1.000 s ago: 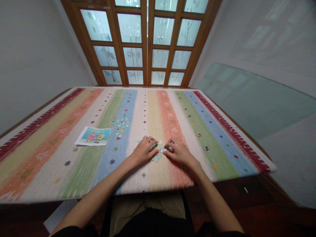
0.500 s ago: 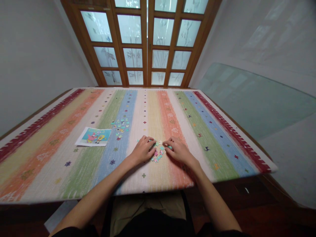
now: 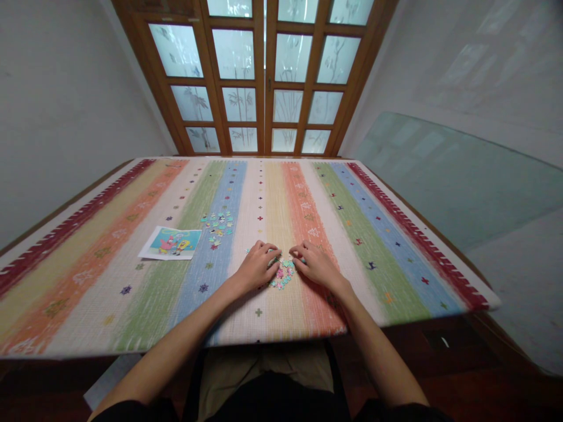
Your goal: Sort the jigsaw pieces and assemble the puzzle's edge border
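Observation:
Small puzzle pieces (image 3: 282,274), mostly pink and teal, lie in a cluster on the striped tablecloth between my hands. My left hand (image 3: 259,264) rests at the cluster's left side, fingers curled and fingertips over its upper edge. At the right side my right hand (image 3: 311,264) is bent the same way, thumb and fingers close together. Whatever either hand pinches is hidden or too small to name. A second group of loose pieces (image 3: 217,225) is spread on the blue stripe, further off to the left. Beside it lies a printed cartoon picture (image 3: 171,243) on white paper.
The striped tablecloth (image 3: 246,193) covers a wide table whose near edge runs under my forearms. Beyond the far edge stands a wooden door (image 3: 264,88) with frosted panes. A pale glass panel (image 3: 453,170) leans at the right wall.
The whole view has shifted slightly, so the table appears a little further right. My hands remain at the cluster, with only slight finger movement and pieces between them a little more visible.

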The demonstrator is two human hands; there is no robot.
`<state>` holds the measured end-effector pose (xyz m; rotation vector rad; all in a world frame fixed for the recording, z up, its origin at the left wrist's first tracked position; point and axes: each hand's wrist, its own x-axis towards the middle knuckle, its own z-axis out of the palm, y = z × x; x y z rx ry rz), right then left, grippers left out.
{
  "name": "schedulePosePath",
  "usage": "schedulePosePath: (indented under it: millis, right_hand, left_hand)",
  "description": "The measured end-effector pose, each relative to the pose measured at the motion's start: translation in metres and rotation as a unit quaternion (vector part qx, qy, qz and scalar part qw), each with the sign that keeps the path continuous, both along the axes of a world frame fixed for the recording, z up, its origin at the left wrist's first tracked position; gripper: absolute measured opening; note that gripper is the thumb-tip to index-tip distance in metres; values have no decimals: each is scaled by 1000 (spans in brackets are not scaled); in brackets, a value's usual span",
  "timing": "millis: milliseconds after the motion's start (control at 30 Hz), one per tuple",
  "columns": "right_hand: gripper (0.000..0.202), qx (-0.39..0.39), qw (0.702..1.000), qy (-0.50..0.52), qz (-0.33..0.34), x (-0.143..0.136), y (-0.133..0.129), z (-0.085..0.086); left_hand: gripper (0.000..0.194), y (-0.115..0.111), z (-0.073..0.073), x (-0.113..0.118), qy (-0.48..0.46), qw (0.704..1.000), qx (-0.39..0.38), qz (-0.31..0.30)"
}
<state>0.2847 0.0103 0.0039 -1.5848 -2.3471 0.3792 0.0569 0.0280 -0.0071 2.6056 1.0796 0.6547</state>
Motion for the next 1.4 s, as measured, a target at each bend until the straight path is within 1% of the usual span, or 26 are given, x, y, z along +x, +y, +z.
schedulePosePath:
  millis: [133, 400, 533, 667, 833, 933, 1033, 1133, 1233, 1333, 1400]
  right_hand:
    - [18, -2, 1000, -4, -1, 0, 0, 0]
    - [19, 0, 1000, -6, 0, 1, -1, 3]
    - [22, 7, 1000, 4, -4, 2, -1, 3]
    - [23, 18, 999, 25, -17, 3, 1, 0]
    - [21, 26, 995, 91, -37, 7, 3, -3]
    - [21, 19, 990, 132, -41, 8, 4, -4]
    - [24, 6, 982, 185, -42, 9, 3, -4]
    - [26, -22, 966, 257, -37, 9, 3, -4]
    - [28, -57, 946, 316, -36, 8, 3, -2]
    - [29, -84, 930, 355, -38, 3, 3, 1]
    - [31, -101, 917, 383, -41, -2, 2, 3]
  left_hand:
    - [19, 5, 0, 4, 25, 1000, 2, -16]
    - [15, 5, 2, 3, -9, 1000, -11, -14]
    - [19, 6, 1, 2, -18, 1000, -19, -12]
    - [23, 10, -1, 6, -10, 1000, -12, -14]
    - [19, 19, -4, 13, -1, 1000, 9, -14]
    - [17, 23, -4, 14, -3, 1000, 23, 0]
    - [24, 21, -2, 11, -16, 999, 29, 10]
    - [31, 16, 2, 8, -33, 999, 33, -10]
    - [34, 9, 7, 8, -42, 998, 49, -27]
    - [33, 5, 12, 10, -46, 996, 71, -32]
    - [28, 4, 14, 12, -53, 995, 85, -27]
